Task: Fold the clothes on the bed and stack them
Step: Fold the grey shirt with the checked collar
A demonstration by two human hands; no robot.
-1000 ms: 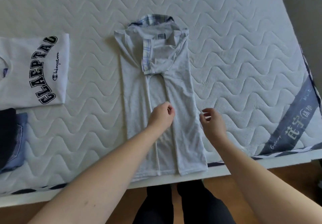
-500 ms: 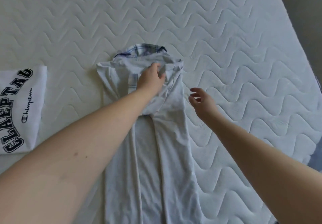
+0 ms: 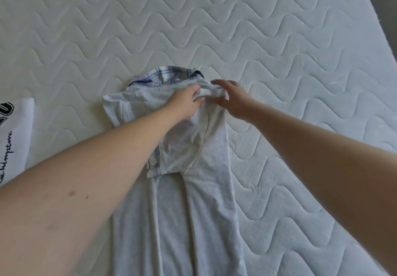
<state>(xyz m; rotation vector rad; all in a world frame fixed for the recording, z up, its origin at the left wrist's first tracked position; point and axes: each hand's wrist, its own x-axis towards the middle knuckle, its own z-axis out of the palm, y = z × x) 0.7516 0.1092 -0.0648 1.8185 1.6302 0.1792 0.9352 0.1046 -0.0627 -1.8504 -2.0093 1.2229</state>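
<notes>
Left hand (image 3: 186, 103): pinches the grey pants (image 3: 193, 168) at the waistband.
Right hand (image 3: 234, 99): fingers spread loose, touching the same waistband.
Pants: legs laid flat on the mattress (image 3: 279, 50).
Far left: folded white T-shirt (image 3: 15, 138), well apart.

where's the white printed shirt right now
Head view: the white shirt lies at the far left edge on the mattress, left of the grey pants.

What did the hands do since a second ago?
Both hands moved from the middle of the grey pants up to the waistband. The left hand now grips the waistband, and the right hand has reached its right corner, fingers spread and blurred. The pants are still flat on the mattress, and the white printed shirt is still at the left.
</notes>
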